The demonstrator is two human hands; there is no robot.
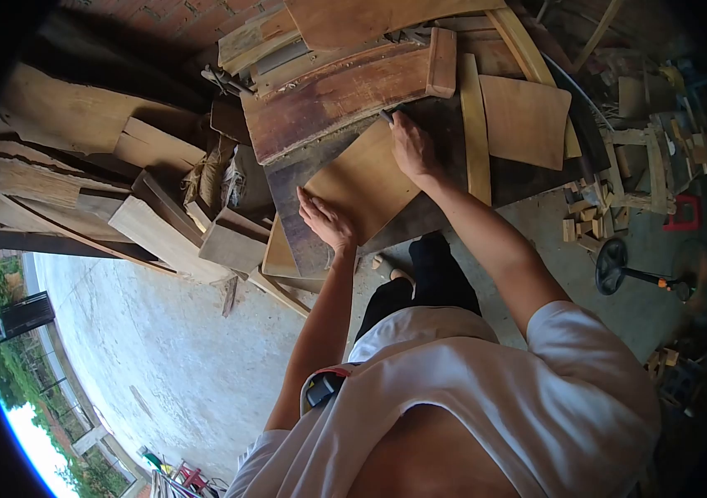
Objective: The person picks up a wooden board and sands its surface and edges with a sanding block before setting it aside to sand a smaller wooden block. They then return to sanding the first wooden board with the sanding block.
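Observation:
A flat, light-brown wooden board (358, 178) lies at a slant on the dark worktop (287, 212). My left hand (325, 222) rests on the board's lower left part, fingers stretched out toward its left edge. Near the upper right corner, my right hand (414, 152) is closed around a small dark tool (387, 117); its dark tip shows past my fingers, and the rest is hidden in the grip. Behind the board stands a thick reddish-brown wooden piece (333, 100) with a wooden block (441, 63) at its right end.
To the right lie a narrow yellowish strip (475, 133) and another light board (526, 122). Stacked planks (80, 108) and offcuts fill the left side. On the concrete floor (179, 332) at right are small wood blocks (590, 217), a black round-ended object (611, 266) and a red stool (684, 213).

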